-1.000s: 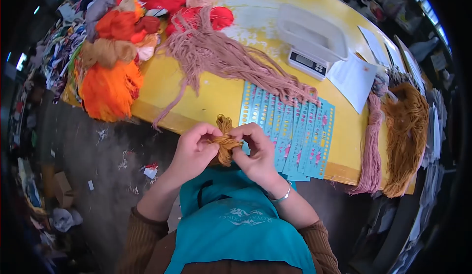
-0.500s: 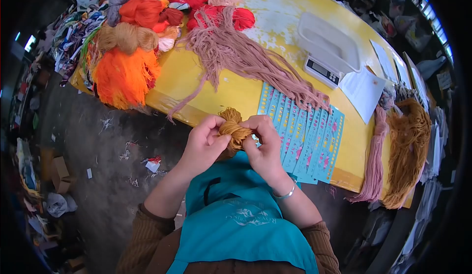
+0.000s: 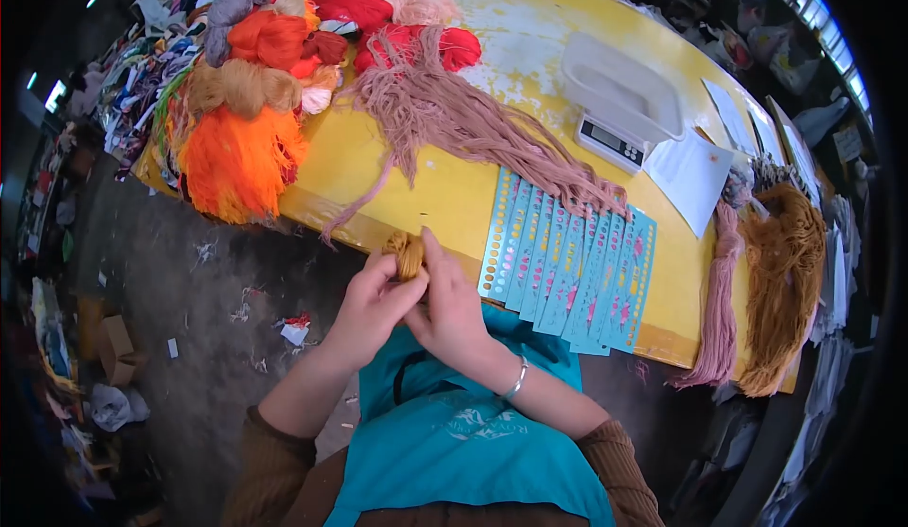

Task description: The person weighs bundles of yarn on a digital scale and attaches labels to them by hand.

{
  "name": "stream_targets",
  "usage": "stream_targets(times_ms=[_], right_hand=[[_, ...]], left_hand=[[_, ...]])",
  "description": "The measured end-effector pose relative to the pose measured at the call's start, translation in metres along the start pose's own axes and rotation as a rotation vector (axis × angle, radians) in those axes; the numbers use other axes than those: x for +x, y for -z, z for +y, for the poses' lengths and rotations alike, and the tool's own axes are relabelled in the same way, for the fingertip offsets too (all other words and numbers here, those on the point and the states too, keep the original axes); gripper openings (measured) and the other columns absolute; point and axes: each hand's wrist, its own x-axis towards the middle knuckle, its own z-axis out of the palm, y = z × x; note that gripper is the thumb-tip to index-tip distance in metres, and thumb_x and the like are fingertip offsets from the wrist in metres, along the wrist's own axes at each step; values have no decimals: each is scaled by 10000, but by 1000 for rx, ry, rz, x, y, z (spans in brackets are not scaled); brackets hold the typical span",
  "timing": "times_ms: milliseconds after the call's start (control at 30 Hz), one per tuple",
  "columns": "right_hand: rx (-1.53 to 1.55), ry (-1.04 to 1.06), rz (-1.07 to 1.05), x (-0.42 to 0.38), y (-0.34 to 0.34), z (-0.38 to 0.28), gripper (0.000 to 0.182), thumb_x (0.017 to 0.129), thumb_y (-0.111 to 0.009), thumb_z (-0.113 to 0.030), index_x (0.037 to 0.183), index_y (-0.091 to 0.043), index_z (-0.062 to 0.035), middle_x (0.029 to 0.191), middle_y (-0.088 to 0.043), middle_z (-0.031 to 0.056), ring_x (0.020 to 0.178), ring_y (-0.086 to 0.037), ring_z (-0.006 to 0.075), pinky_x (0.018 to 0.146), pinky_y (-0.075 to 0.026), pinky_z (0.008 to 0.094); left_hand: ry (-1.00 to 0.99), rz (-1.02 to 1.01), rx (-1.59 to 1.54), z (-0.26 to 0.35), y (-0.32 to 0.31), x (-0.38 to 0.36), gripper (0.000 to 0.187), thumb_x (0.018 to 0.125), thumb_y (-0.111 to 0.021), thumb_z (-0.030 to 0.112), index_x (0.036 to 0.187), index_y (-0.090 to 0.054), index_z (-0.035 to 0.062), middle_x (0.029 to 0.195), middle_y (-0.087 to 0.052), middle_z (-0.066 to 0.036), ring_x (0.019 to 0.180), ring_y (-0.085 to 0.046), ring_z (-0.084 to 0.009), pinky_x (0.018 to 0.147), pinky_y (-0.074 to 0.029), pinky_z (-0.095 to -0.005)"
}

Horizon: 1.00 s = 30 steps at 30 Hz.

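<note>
A small golden-brown yarn bundle (image 3: 407, 253) is gripped by my left hand (image 3: 376, 307), near the front edge of the yellow table (image 3: 445, 229). My right hand (image 3: 452, 314) is against the bundle's right side, its fingers closed around it and partly hidden. Beyond both hands, long dusty-pink yarn (image 3: 473, 115) stretches across the table. Its right end rests on several overlapping turquoise cards (image 3: 567, 267) with rows of coloured dots.
A digital scale (image 3: 610, 139) bears a clear plastic tray (image 3: 619, 82). White paper (image 3: 689, 179) lies beside it. Orange yarn (image 3: 236, 163) is heaped at the left. Pink yarn (image 3: 716, 309) and brown yarn (image 3: 780, 281) hang at the right edge.
Both hands and the yarn bundle have moved left. My right hand has turned more upright and come closer to my left. More of the leftmost turquoise cards shows.
</note>
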Motion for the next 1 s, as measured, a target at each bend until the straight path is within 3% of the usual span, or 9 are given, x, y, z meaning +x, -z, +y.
stream_targets(times_ms=[167,400,567,633,700,800,833,900,1000], right_hand=[[-70,64,-109,0,6,2,730,723,-651,7,1396,-369,26,1023,-599,235,906,-604,408,776,-515,442],[216,72,-218,-5,5,-4,575,729,-538,94,1301,-508,37,1048,-622,249,953,-624,393,844,-513,394],[840,-260,-258,-8,4,11,513,821,-410,93,1324,-491,26,1222,-608,216,1196,-564,306,1044,-409,332],[631,-203,-259,-11,7,23,501,831,-428,80,1323,-497,18,1215,-613,212,1190,-566,323,1040,-412,337],[428,-256,-449,-6,20,22,496,859,-493,24,1354,-477,-7,1274,-579,211,1247,-515,352,1067,-379,350],[439,8,-413,2,27,13,685,821,-595,-43,1454,-332,-32,1483,-344,221,1390,-317,353,1135,-275,400],[465,44,-400,10,38,2,711,812,-613,-57,1460,-320,-36,1485,-336,218,1390,-312,356,1136,-273,409],[465,177,-368,25,47,-15,774,786,-652,-80,1471,-294,-45,1476,-342,213,1380,-322,362,1138,-273,420],[703,135,-447,24,39,-43,772,797,-634,-56,1478,-270,-54,1367,-446,213,1264,-448,361,1011,-431,392]], left_hand=[[-272,-126,778,16,28,-16,128,861,-602,79,925,-566,-26,963,-513,-140,920,-508,-280,819,-409,-350],[-252,-194,797,59,74,-27,71,837,-552,40,838,-562,-30,948,-547,-107,914,-523,-217,825,-421,-306],[-273,57,-65,86,86,-43,215,983,-496,224,946,-575,28,967,-573,-115,958,-550,-204,935,-442,-365],[-453,90,-315,90,139,-43,262,1016,-460,282,984,-527,31,940,-561,-107,928,-552,-198,972,-430,-397],[-552,71,-148,108,149,-47,237,1030,-429,265,977,-507,48,891,-539,-67,892,-546,-183,986,-416,-380],[-401,433,429,113,146,-64,178,1024,-434,200,1015,-526,47,897,-536,-33,825,-527,-146,854,-450,-318],[-319,254,749,122,120,-67,186,996,-491,162,1071,-567,9,957,-583,-82,860,-576,-134,788,-484,-273],[-310,41,1252,119,85,-61,131,931,-555,114,934,-611,-4,822,-618,-94,737,-613,-164,655,-478,-295],[-274,-277,1179,110,25,-46,109,848,-635,91,905,-608,2,749,-617,-176,663,-618,-331,583,-471,-345]])
